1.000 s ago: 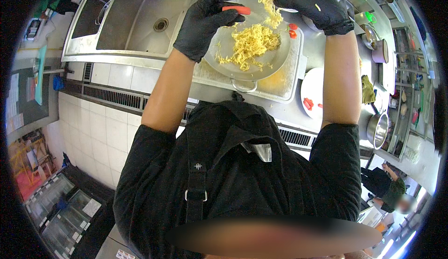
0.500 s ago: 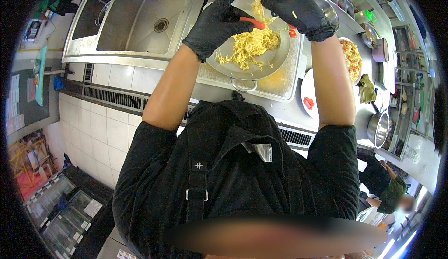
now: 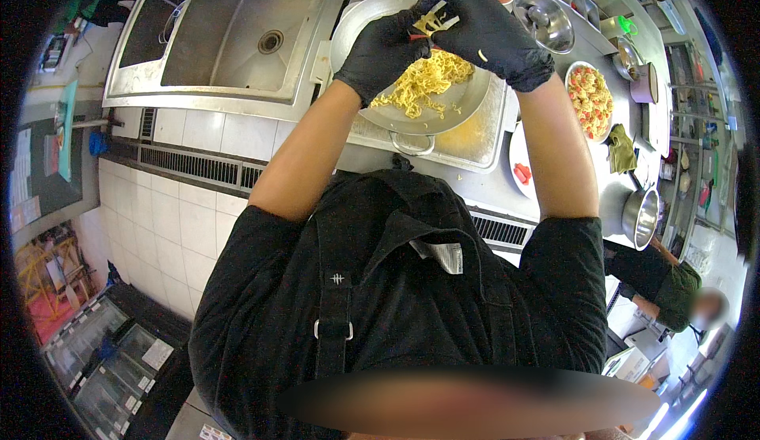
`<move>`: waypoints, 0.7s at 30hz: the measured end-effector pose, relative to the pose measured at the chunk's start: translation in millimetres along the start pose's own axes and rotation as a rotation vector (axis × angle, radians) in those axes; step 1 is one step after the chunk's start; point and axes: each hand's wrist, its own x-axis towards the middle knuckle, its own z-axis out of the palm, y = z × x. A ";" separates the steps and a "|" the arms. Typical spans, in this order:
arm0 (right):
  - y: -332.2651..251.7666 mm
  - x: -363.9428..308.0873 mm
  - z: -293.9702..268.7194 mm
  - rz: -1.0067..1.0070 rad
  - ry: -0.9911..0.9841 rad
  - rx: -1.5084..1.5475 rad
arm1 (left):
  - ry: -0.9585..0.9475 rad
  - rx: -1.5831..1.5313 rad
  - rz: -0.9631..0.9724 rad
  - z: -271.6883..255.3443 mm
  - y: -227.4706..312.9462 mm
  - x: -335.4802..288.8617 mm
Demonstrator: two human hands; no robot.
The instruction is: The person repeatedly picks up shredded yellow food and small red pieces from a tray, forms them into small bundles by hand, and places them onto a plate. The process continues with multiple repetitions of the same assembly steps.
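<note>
Over a wide metal pan point(image 3: 356, 32) with loop handles, my two black-gloved hands come together. My left hand point(image 3: 381, 53) is closed, with a bit of a red stick-shaped piece point(image 3: 419, 38) showing at its fingertips. My right hand point(image 3: 499, 36) curls round a small bunch of yellow noodle strands and pale strips point(image 3: 434, 22), whose ends stick out between the hands. Below them a heap of yellow curly noodles point(image 3: 427, 83) lies in the pan. A pale scrap clings to the right glove. The fingers partly hide what is held.
A steel sink point(image 3: 269, 12) lies left of the pan. To the right stand a white plate point(image 3: 518, 147) with red pieces, a platter of noodles with red bits point(image 3: 590, 99), a green cloth point(image 3: 622, 151) and steel bowls point(image 3: 640, 214). Another person point(image 3: 673, 301) is at far right.
Both hands have closed in on each other over the pan; the left moved right and slightly down. The red piece is now mostly covered, and the noodle strand hanging from the right hand is gathered up.
</note>
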 end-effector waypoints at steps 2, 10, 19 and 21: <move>-4.2 -3.7 2.2 0.041 0.020 -0.015 | 0.027 0.180 -0.032 -2.3 -7.1 0.5; 12.9 -27.4 4.8 0.263 -0.078 -0.118 | 0.202 0.283 0.135 -10.3 -34.1 6.0; 2.4 -32.9 42.7 0.353 0.227 0.305 | 0.292 -0.136 -0.117 1.7 -18.5 0.5; 1.6 -37.5 62.5 0.384 0.301 0.245 | 0.311 -0.192 -0.237 1.7 -10.4 1.2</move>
